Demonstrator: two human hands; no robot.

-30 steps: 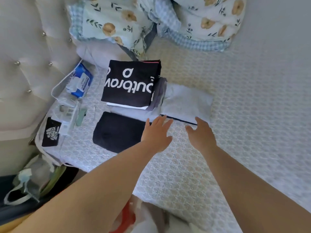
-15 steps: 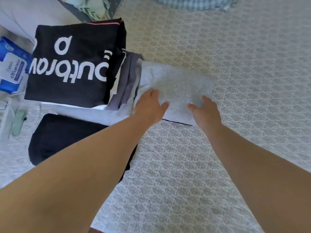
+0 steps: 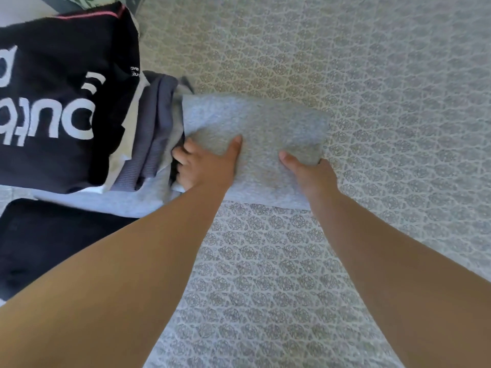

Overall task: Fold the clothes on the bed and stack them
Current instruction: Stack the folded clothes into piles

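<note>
A folded light grey garment [image 3: 260, 123] lies on the bed at the centre. My left hand [image 3: 204, 166] grips its left edge, thumb on top and fingers tucked under. At the garment's right near corner my right hand [image 3: 310, 173] holds it the same way, thumb on top, fingers hidden beneath. To the left stands a stack topped by a black garment with white lettering [image 3: 61, 102], with purple-grey [image 3: 156, 128] and white layers showing at its side. A folded dark garment [image 3: 53, 248] lies in front of that stack.
The patterned grey bedcover [image 3: 372, 102] stretches away to the right and towards me. A strip of floral bedding [image 3: 79, 0] shows at the top left edge.
Both hands went from resting flat on the grey garment's near edge to gripping its left and right sides, fingers under it. The camera has moved closer and lower.
</note>
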